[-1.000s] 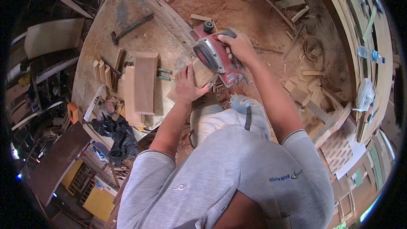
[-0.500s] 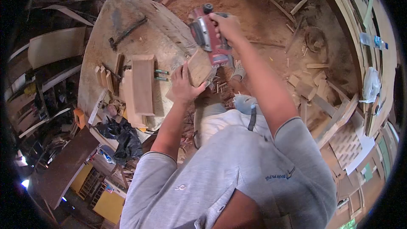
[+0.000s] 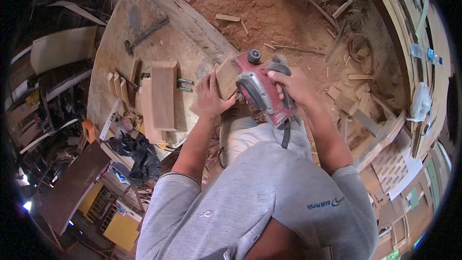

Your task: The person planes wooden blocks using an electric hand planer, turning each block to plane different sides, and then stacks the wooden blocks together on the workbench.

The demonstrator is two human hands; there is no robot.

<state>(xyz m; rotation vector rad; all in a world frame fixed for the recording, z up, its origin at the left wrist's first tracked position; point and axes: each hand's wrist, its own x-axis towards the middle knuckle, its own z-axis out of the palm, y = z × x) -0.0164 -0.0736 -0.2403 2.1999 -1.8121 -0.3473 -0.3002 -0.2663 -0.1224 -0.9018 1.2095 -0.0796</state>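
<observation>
My right hand [image 3: 292, 86] is wrapped round the rear handle of a red electric planer [image 3: 262, 89] with a silver-grey side cover and a black front knob. The planer's front end is at the right side of a wooden block [image 3: 226, 79]; whether they touch I cannot tell. My left hand [image 3: 211, 97] grips that block at the edge of the workbench [image 3: 187, 43], fingers over its left side and thumb along the near end. Left of this hand lie two green-banded sticks or pencils [image 3: 184, 84] and a planed brown board [image 3: 164, 96].
A hammer [image 3: 144, 36] lies on the far part of the bench. Several small wood pieces [image 3: 116, 86] and a black plastic bag [image 3: 142, 159] are at the left. Sawdust and offcuts [image 3: 227, 18] cover the floor. Stacked planks with a plastic bottle [image 3: 426, 54] line the right.
My right hand has brought the planer toward my body and to the right, uncovering floor offcuts beyond the block. My left hand stays on the wooden block.
</observation>
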